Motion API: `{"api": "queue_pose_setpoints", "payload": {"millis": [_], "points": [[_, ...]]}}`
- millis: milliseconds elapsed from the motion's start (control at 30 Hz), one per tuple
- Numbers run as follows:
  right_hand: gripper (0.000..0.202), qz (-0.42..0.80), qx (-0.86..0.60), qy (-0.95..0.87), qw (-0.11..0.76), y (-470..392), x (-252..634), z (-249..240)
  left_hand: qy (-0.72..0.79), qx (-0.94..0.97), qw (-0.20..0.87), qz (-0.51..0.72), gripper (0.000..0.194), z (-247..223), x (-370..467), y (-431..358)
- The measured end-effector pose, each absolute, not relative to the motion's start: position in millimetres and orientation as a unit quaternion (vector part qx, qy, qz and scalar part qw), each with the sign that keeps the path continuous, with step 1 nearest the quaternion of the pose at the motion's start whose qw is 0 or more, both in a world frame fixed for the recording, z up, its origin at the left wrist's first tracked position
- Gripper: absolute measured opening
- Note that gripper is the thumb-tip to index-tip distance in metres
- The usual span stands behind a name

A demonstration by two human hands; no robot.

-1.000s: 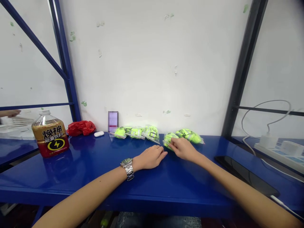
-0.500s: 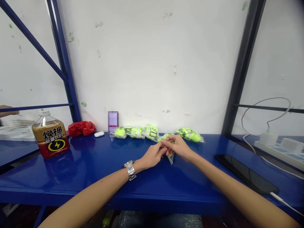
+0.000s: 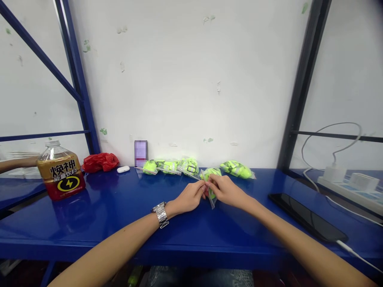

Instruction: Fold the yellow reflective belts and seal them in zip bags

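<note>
A clear plastic bag (image 3: 213,173) with something bright yellow-green inside stands over the blue table (image 3: 125,207). My left hand (image 3: 189,196), with a silver watch on the wrist, pinches the bag's left edge. My right hand (image 3: 225,189) pinches the same edge, its fingertips touching those of the left. Behind my hands, along the wall, lie more such bags: a small one (image 3: 150,167), a middle one (image 3: 169,167), one with a dark square outline (image 3: 189,166) and one to the right (image 3: 237,169).
On the left are a large drink bottle (image 3: 62,171), a red plastic bag (image 3: 101,162), a white case (image 3: 123,169) and an upright phone (image 3: 141,153). A black phone (image 3: 308,217) with a cable and a power strip (image 3: 353,191) are on the right. Another person's arm (image 3: 19,163) shows far left.
My right hand has shifted slightly along the bag's edge, and more of the bag now shows above my fingers. The view has moved a little, and the other person's arm reaches further in.
</note>
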State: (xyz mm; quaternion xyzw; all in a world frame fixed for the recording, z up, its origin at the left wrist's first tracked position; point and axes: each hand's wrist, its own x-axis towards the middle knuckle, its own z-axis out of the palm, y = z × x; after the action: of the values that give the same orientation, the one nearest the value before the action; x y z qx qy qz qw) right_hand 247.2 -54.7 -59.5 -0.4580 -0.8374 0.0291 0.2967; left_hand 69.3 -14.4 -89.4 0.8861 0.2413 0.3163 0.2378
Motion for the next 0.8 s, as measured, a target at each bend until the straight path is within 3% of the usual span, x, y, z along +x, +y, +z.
{"api": "queue_pose_setpoints", "payload": {"millis": [200, 367, 533, 700, 800], "points": [[0.02, -0.037, -0.491, -0.836, 0.243, -51, 240, -62, 0.281, 0.901, 0.109, 0.312, 0.02, -88, 75, -20], [0.019, -0.101, -0.567, -0.768, 0.279, -39, 246, -51, 0.396, 0.855, 0.014, 0.334, 0.02, -83, 58, -6], [0.032, -0.022, -0.49, -0.832, 0.258, -45, 263, -43, 0.416, 0.866, 0.024, 0.277, 0.023, -86, 20, 10], [0.029, -0.042, -0.541, -0.759, 0.36, -23, 282, -59, 0.487, 0.825, -0.015, 0.288, 0.023, -97, 16, 11], [0.029, 0.078, -0.583, -0.716, 0.375, 8, 290, -72, 0.468, 0.826, -0.02, 0.313, 0.022, -98, 20, 11]]}}
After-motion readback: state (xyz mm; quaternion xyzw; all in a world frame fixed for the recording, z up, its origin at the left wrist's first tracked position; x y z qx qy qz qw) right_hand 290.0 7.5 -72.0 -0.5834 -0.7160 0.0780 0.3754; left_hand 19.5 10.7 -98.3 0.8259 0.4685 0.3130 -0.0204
